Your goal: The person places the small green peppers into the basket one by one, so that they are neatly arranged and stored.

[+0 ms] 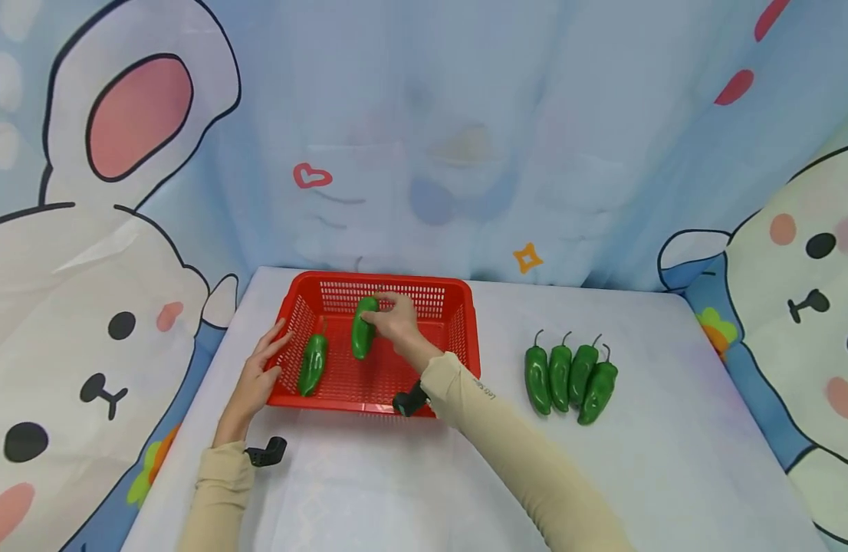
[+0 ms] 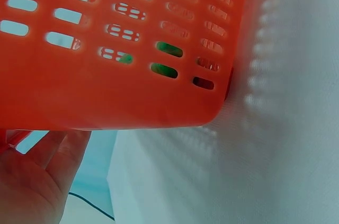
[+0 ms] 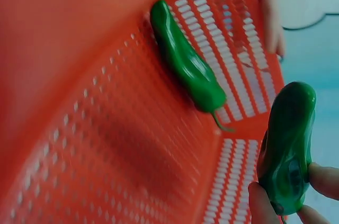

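In the head view my right hand (image 1: 398, 319) pinches a green chili pepper (image 1: 363, 330) by its stem end, over the red plastic basket (image 1: 389, 395). The right wrist view shows that pepper (image 3: 288, 139) upright between thumb and fingertips, its stem pointing down in that view. A second green pepper (image 1: 313, 363) lies in the basket's left part. My left hand (image 1: 253, 383) rests with extended fingers on the basket's left rim; in the left wrist view the hand (image 2: 39, 181) touches the basket's edge (image 2: 132, 102).
Several green peppers (image 1: 560, 377) lie side by side on the white table (image 1: 672, 429), right of the basket. A blue cartoon-print cloth (image 1: 431, 115) hangs behind the table's back edge. Dark cameras (image 1: 267, 452) are worn on both wrists.
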{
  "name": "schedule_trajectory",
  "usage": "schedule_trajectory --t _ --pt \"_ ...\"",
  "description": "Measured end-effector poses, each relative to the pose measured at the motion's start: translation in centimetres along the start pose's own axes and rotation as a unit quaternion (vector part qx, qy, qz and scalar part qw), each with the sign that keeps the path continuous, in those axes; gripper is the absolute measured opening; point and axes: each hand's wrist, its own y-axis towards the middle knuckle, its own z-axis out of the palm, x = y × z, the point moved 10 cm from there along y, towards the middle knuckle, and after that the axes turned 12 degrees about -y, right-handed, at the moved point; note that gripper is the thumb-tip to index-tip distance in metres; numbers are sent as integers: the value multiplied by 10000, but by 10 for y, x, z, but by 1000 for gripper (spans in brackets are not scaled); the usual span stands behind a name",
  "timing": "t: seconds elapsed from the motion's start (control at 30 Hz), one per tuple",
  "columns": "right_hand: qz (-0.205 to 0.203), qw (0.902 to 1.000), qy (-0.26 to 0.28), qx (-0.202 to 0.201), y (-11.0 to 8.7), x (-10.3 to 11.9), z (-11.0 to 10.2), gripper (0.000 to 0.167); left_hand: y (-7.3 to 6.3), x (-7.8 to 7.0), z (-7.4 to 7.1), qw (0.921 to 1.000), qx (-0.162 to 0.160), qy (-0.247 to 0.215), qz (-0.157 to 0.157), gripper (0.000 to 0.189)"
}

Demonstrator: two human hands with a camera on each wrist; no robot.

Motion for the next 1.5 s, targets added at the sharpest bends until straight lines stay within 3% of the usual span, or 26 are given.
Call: schedule_trajectory --t 0.13,0.4,0.63,0.83,1.07,1.5 --pt "182 9998 -15 32 0 -12 19 48 3 9 2 9999 52 -126 -12 61" --pt "439 9987 -226 100 1 -20 46 46 4 8 -1 10000 26 19 -75 62" --pt "776 9960 -402 192 4 -32 65 47 -7 -17 3 9999 60 -42 -101 59" --pt "1002 9925 -664 219 6 -42 74 45 -12 -24 6 9997 83 56 -230 58" --pt "1123 9919 -581 141 9 -46 78 43 -4 -29 6 9999 122 -111 -17 58" --pt "1147 9896 -873 29 7 -47 80 44 -4 -28 5 9999 126 -88 -14 59"
